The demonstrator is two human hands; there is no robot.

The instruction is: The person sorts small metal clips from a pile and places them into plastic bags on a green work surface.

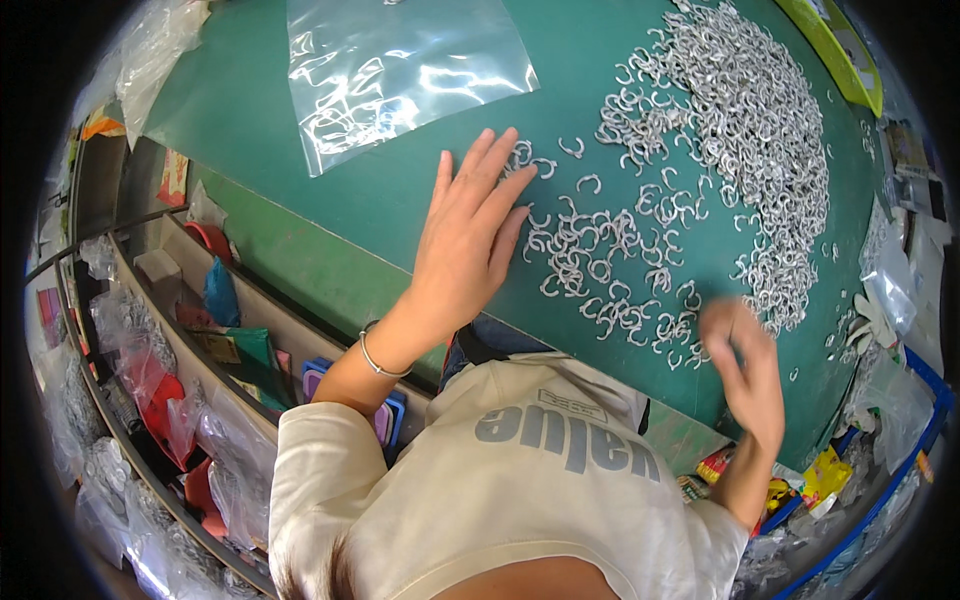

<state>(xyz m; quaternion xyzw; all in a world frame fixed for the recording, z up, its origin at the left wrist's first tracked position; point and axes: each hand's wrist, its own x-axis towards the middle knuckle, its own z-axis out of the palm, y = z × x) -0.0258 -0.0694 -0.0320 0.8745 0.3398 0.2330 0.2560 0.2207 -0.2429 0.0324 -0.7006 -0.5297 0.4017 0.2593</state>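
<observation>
A large heap of small silvery C-shaped rings (760,120) covers the right side of the green tabletop. A looser scatter of the same rings (580,245) lies between my two hands. My left hand (465,225), with a bangle on the wrist, rests palm down with fingers spread, its fingertips beside a few of the rings. Nothing shows in its grasp. My right hand (742,365) is at the near right edge of the scatter, below the heap. Its fingers are smeared by motion, so whether they hold a ring cannot be made out.
A clear plastic bag (410,70) lies flat at the far left of the green table (250,120). A yellow-green bin (835,50) stands at the far right. Bins of plastic-wrapped goods (150,340) sit on the left; a blue-edged crate (925,400) is at lower right.
</observation>
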